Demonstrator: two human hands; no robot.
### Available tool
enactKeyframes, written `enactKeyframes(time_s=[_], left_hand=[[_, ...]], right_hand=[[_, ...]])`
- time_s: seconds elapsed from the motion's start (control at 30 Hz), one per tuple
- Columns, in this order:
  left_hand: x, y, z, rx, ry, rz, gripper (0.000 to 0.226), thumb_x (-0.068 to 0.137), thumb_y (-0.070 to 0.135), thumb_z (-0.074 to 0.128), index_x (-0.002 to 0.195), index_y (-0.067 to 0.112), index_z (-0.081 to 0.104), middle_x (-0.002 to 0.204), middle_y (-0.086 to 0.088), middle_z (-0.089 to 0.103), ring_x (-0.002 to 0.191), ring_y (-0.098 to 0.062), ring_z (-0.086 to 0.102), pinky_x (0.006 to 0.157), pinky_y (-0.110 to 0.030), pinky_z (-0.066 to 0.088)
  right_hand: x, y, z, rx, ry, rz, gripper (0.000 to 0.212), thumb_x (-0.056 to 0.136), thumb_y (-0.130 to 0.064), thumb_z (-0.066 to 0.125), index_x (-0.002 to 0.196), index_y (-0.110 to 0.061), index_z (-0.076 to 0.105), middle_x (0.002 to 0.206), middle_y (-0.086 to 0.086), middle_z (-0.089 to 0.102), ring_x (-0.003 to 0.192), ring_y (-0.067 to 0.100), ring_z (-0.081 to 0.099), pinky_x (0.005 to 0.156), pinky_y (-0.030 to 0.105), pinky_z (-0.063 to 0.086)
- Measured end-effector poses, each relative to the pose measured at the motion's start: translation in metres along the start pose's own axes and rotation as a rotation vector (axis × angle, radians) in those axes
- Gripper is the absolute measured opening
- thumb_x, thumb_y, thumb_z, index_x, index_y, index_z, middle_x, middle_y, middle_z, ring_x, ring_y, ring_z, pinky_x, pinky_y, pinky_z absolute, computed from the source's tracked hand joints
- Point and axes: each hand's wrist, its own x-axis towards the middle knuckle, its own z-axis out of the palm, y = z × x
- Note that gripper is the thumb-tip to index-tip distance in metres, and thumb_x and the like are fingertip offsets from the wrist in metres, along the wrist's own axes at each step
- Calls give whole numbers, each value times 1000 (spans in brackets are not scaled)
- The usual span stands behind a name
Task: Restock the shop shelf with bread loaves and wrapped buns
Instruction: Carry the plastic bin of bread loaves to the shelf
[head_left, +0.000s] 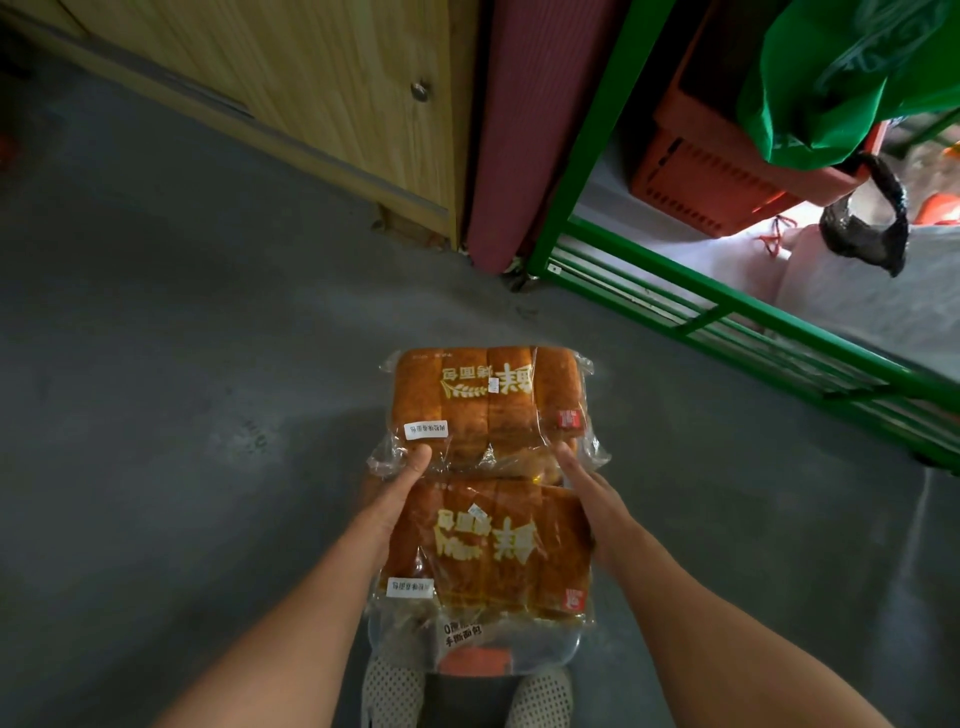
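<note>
The grey floor (156, 364) fills most of the view, with a wooden cabinet (322, 88) at the top left and a green metal shelf rack (727, 306) running down the right; on the rack sit an orange crate (717, 171), a green bag (852, 78) and a black bag (867, 223). The bread is not on the rack yet: it is held out over the floor, well apart from it.

Two wrapped bread loaves are carried end to end, the far loaf (488, 400) beyond the near loaf (493, 551), with a clear wrapped pack (467, 639) under the near one. The left hand (400, 493) grips the left edge, thumb lying on the far loaf's wrapper; the right hand (587, 499) holds the right side with fingers fairly straight along the wrapper, fingertips at the join.

The step looks like carrying the stack toward the rack. To do it well, keep both hands squeezing inward evenly, since slick film lets loaves slide; hold the stack level so the far loaf does not tip away, and do not crush the soft bread. Turn right toward the rack, and set the lot down flat before letting go
</note>
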Motion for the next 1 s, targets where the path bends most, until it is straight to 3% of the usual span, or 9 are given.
enactKeyframes(time_s=[0.07, 0.17, 0.3, 0.4, 0.57, 0.7, 0.83, 1.0], left_hand=[[-7, -2, 0, -5, -1, 23, 83, 53, 71, 80, 120, 27, 62, 109, -11, 75, 100, -32, 72, 93, -49, 54], [-18, -6, -1, 18, 20, 60, 98, 37, 78, 86, 121, 32, 62, 107, -6, 77, 98, -30, 73, 91, -49, 56], [-48, -4, 1, 40, 46, 35, 96, 35, 79, 86, 117, 32, 64, 107, -7, 76, 98, -31, 73, 94, -52, 55], [-79, -3, 6, 67, 62, 9, 103, 29, 81, 86, 117, 31, 66, 107, -8, 76, 99, -32, 72, 95, -54, 54], [-146, 8, 22, 108, 42, -15, 100, 37, 81, 86, 118, 27, 63, 103, -10, 77, 94, -33, 74, 93, -55, 55], [-206, 25, 45, 128, -30, 29, 93, 46, 73, 88, 121, 23, 64, 99, -11, 78, 91, -33, 75, 90, -55, 57], [-256, 39, 71, 212, -57, 13, 105, 36, 73, 91, 122, 19, 63, 101, -13, 77, 89, -35, 75, 85, -57, 58], [-314, 54, 115, 382, -132, 31, 113, 33, 76, 90, 127, 20, 58, 105, -13, 77, 91, -36, 75, 83, -58, 59]], right_hand=[[-9, 3, -1, 29, -23, -9, 54, 77, -71, 72, 114, -32, 72, 112, 14, 75, 101, 35, 73, 95, 57, 55], [-25, 7, -4, 64, -22, 11, 56, 81, -68, 70, 121, -28, 69, 113, 14, 75, 100, 35, 74, 92, 55, 57], [-58, 9, -9, 86, 1, 49, 78, 65, -76, 79, 127, -29, 66, 116, 13, 74, 100, 36, 73, 91, 56, 57], [-93, 6, -15, 104, -15, 55, 81, 65, -74, 80, 128, -25, 65, 114, 15, 74, 100, 37, 73, 92, 57, 56], [-161, -11, -30, 92, 10, 92, 98, 52, -78, 85, 128, -22, 61, 111, 13, 75, 100, 37, 73, 94, 58, 55], [-221, -27, -46, 120, 40, 87, 101, 49, -77, 86, 129, -21, 61, 111, 13, 76, 100, 37, 73, 96, 57, 54], [-286, -36, -69, 188, 92, 48, 98, 51, -77, 85, 126, -19, 63, 108, 12, 77, 97, 35, 74, 95, 56, 55], [-363, -37, -100, 301, 238, 52, 110, 35, -83, 85, 123, -21, 64, 107, 11, 76, 98, 37, 73, 95, 58, 53]])
